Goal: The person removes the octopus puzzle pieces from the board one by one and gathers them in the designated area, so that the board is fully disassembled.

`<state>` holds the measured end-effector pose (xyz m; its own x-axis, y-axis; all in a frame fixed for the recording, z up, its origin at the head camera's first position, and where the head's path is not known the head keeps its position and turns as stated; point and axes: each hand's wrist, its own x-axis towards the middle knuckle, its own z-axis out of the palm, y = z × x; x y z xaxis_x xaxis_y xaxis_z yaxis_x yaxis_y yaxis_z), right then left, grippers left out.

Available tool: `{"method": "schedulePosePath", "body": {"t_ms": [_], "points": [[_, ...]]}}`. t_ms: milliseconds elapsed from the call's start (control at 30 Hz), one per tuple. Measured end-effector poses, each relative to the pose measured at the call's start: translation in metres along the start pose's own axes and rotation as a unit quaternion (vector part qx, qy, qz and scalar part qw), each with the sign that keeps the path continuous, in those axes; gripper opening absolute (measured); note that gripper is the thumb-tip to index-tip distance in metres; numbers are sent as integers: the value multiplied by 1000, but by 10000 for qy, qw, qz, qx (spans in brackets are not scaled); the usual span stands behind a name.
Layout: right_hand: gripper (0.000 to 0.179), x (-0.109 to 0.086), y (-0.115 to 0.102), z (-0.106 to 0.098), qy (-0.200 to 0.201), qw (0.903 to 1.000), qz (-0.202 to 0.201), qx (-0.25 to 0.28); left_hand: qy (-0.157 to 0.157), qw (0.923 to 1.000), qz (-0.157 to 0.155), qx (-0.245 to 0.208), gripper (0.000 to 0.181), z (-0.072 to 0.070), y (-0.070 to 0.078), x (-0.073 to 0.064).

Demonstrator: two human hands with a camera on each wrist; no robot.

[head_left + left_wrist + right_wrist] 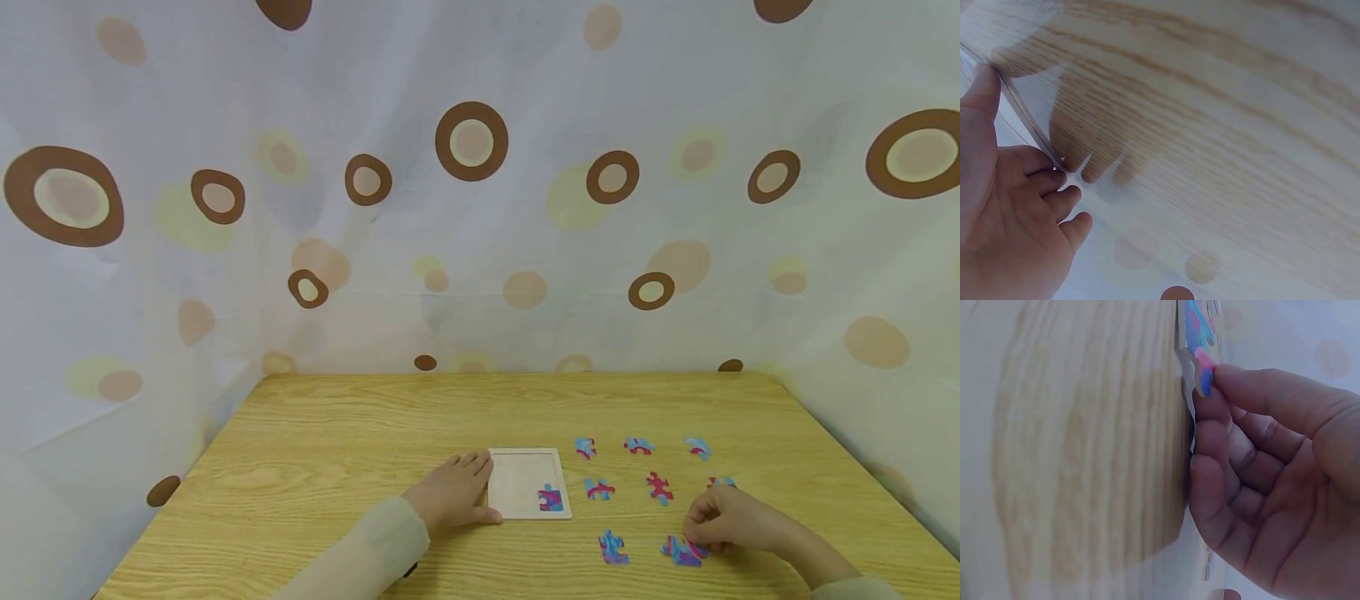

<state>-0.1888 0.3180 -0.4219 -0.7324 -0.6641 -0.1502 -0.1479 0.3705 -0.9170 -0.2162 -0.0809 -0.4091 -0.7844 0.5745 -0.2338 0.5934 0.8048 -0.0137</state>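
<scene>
A square white puzzle tray [517, 475] lies on the table, one blue and pink puzzle piece [551, 500] in its lower right corner. My left hand [453, 492] rests against the tray's left edge, fingers extended and thumb at the lower corner; the left wrist view shows its fingertips on the thin rim. To the right, my right hand [723, 518] pinches a blue, pink and purple puzzle piece [682, 552] between thumb and index finger. In the right wrist view that piece [1200, 347] is gripped by one end, close over the wood, with the other fingers curled beneath.
Several loose puzzle pieces lie in rough rows right of the tray, among them a red one [659, 488] and a blue one [612, 547] nearer the front. One piece [722, 482] is partly covered by the right hand. A dotted curtain [525, 333] surrounds the wooden table [360, 433].
</scene>
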Motion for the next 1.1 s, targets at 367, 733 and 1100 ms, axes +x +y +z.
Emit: {"method": "schedulePosePath", "body": {"t_ms": [367,733,1100], "points": [[16,1,0,1,48,9998,93,-145,14,10000,22,71,80,2,-1,2],[13,20,-20,-2,349,9979,13,-547,29,10000,-11,-13,81,3,-2,0],[13,70,-44,11,560,9912,-7,-1200,57,10000,36,-12,81,1,-2,-1]]}}
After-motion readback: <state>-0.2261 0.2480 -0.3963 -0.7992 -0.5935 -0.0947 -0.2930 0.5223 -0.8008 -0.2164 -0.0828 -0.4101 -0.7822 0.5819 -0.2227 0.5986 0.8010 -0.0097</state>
